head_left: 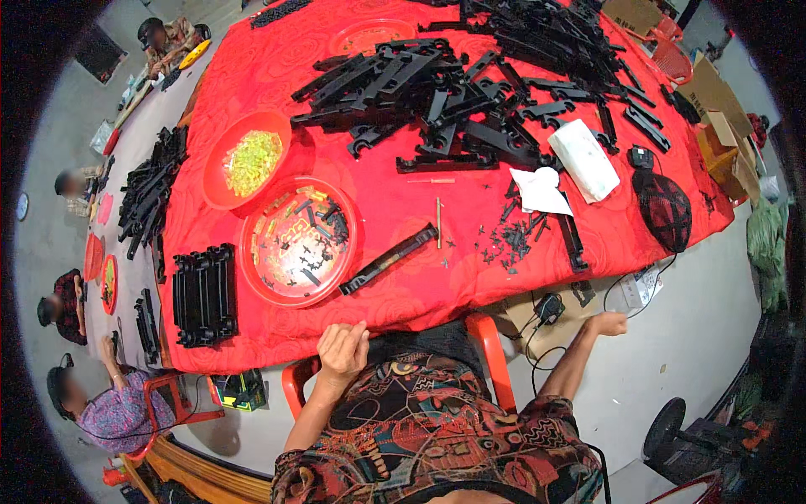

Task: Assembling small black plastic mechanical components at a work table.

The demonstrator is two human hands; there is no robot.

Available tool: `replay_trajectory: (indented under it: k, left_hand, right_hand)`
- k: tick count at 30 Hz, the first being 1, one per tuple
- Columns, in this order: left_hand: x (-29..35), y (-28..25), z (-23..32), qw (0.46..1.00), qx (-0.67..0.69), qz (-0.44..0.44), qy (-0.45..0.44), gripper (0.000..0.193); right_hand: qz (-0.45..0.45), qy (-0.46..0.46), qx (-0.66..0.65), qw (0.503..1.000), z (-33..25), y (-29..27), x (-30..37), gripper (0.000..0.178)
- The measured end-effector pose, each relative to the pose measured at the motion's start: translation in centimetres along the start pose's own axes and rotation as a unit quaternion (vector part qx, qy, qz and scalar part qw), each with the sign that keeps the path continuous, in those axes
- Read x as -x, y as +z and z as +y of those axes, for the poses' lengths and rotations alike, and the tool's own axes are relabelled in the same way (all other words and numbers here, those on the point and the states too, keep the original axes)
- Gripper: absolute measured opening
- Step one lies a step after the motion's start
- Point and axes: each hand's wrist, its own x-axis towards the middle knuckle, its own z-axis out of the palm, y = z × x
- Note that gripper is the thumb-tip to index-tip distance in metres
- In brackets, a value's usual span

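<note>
My left hand (342,348) and right hand (608,324) curled closed, nothing visibly held. Black plastic bar (390,259) lies just beside the red tray (290,301); a careless reach could tip the tray, scattering parts.

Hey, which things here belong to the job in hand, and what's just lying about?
Seemingly the job's:
- single black bar
- piled bars
- tray with small parts
- bowl with yellow pieces

Probably just lying about:
- white pack
- adapter
- cardboard boxes
</note>
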Motion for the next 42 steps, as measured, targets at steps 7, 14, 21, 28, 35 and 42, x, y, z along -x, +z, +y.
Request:
replay_trajectory:
  k: [7,14,21,28,35,42]
  left_hand:
    - [-2.4,1.6,-1.9,0.997,-0.069,-0.017,0.03,0.029]
    - [-2.2,3.6,-4.6,0.986,-0.152,-0.07,0.0,0.039]
    - [-2.3,4.1,-5.3,0.981,-0.181,-0.066,0.0,0.031]
    - [-1.2,3.6,-4.8,0.988,-0.143,-0.06,0.0,0.029]
    - [0.7,1.0,-4.5,0.987,-0.131,-0.089,-0.021,0.029]
    - [0.0,0.4,-3.3,0.99,-0.094,-0.088,-0.052,0.029]
  right_hand:
    - [-0.287,-0.24,-0.225,0.9,-22.3,-1.9,11.9,0.015]
    - [-0.698,-0.421,-0.228,0.532,-30.1,0.0,28.4,0.01]
    - [-0.739,-0.442,-0.15,0.486,-26.0,-3.1,31.3,0.012]
    - [-0.7,-0.466,0.047,0.539,-23.3,-4.1,30.0,0.024]
    - [-0.686,-0.485,0.101,0.533,-23.1,-3.9,32.4,0.034]
    - [-0.684,-0.494,0.096,0.528,-22.1,-2.8,32.5,0.033]
